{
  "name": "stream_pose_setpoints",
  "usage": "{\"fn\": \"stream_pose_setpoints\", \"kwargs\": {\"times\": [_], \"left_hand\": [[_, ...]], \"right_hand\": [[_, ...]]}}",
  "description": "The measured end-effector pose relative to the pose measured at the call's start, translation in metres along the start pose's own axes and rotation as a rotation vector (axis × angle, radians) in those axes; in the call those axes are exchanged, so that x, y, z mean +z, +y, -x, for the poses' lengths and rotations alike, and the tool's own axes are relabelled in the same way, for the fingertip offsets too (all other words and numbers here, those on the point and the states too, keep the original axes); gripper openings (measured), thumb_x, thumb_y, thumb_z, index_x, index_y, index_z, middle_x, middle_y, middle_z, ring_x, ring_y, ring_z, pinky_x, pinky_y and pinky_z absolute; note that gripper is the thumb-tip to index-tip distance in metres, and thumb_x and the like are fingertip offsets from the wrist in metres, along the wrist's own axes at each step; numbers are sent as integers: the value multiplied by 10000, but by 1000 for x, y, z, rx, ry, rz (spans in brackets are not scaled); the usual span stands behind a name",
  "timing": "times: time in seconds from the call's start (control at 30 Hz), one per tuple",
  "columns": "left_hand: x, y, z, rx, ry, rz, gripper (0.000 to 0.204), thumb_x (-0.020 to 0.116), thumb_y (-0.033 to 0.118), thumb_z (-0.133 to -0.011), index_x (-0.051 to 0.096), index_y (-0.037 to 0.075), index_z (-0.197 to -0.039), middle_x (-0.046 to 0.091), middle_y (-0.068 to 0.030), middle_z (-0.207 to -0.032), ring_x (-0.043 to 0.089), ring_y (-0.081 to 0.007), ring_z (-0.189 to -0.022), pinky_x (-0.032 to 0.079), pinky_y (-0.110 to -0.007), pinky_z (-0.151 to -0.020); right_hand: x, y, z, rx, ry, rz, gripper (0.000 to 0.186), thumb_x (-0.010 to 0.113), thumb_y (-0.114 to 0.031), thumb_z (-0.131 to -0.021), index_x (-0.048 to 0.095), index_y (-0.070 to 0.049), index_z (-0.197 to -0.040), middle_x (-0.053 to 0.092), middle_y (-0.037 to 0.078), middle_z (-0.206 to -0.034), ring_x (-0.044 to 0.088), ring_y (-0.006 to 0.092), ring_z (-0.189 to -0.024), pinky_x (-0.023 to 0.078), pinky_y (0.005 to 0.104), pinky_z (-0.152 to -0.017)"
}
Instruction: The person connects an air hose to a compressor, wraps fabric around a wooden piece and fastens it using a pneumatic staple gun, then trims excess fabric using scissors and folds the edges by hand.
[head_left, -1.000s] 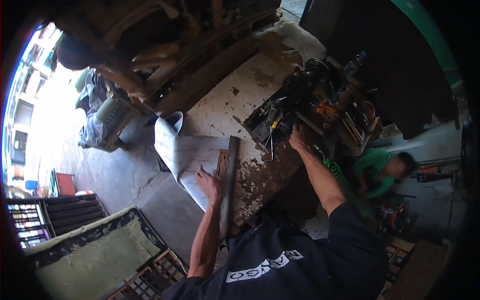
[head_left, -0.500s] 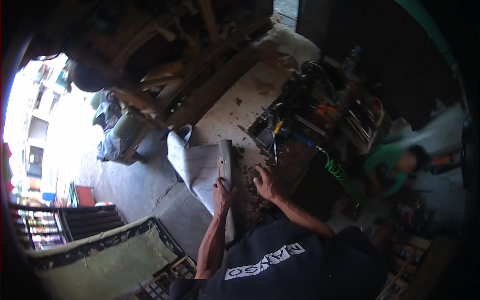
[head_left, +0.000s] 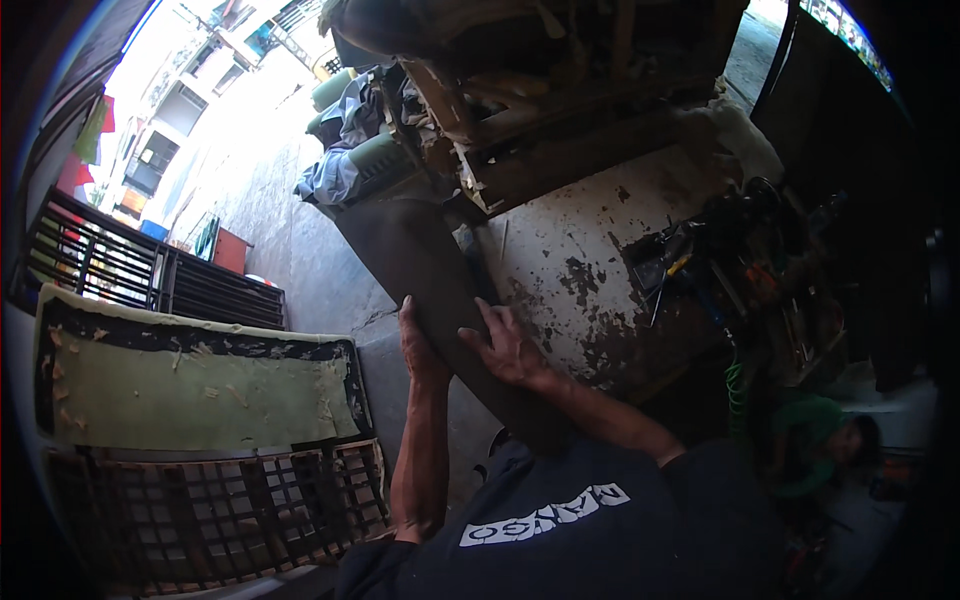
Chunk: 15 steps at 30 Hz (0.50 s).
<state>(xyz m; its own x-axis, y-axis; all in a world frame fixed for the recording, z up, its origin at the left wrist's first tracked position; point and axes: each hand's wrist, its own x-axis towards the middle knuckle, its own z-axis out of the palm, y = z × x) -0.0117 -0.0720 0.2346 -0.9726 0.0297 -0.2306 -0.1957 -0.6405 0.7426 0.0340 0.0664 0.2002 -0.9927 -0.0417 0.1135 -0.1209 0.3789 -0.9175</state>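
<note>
I hold a long, dark brown panel [head_left: 395,250] with both hands; it lies diagonally along the left side of the worn, flaking white bench top [head_left: 560,225]. My left hand [head_left: 423,352] grips its left edge, thumb and fingers pressed against it. My right hand [head_left: 505,350] grips the other edge slightly nearer the middle, fingers curled over the side. The panel's underside is hidden. To the right on the bench sits a dark heap of hand tools [head_left: 740,260], with a green coiled hose [head_left: 735,395] hanging beside it.
A stripped wooden furniture frame [head_left: 530,90] stands beyond the bench. Grey cloth bundles [head_left: 330,180] are at the upper left. A worn green pad [head_left: 200,380], a slatted wooden frame [head_left: 200,510] and dark metal grilles [head_left: 100,255] line the left. A person in green [head_left: 820,445] crouches at the lower right.
My right hand has left the tool area and gripped the piece. The pale printed sheet no longer shows; the dark panel lies in its place, reaching farther up-left. The view has shifted.
</note>
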Motion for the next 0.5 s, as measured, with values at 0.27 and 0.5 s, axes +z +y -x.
{"fn": "stream_pose_setpoints", "kwargs": {"times": [0.27,0.5], "left_hand": [[-60,-31,58,100,113,302,445,356,352,-1029,539,14,-1252,612,-123,-1202,592,-281,-1108,461,-422,-992],[-93,-22,110,1035,245,-1518,531,622,158,-888,422,-27,-1344,469,-223,-1339,460,-433,-1255,327,-531,-1083]], "right_hand": [[12,-25,53,89,-175,430,824,491,-701,-898,516,38,-1261,609,293,-1094,625,451,-1018,508,507,-866],[-21,-1,78,82,-407,629,605,531,-606,-930,564,-17,-1065,672,259,-835,664,456,-856,524,539,-734]]}}
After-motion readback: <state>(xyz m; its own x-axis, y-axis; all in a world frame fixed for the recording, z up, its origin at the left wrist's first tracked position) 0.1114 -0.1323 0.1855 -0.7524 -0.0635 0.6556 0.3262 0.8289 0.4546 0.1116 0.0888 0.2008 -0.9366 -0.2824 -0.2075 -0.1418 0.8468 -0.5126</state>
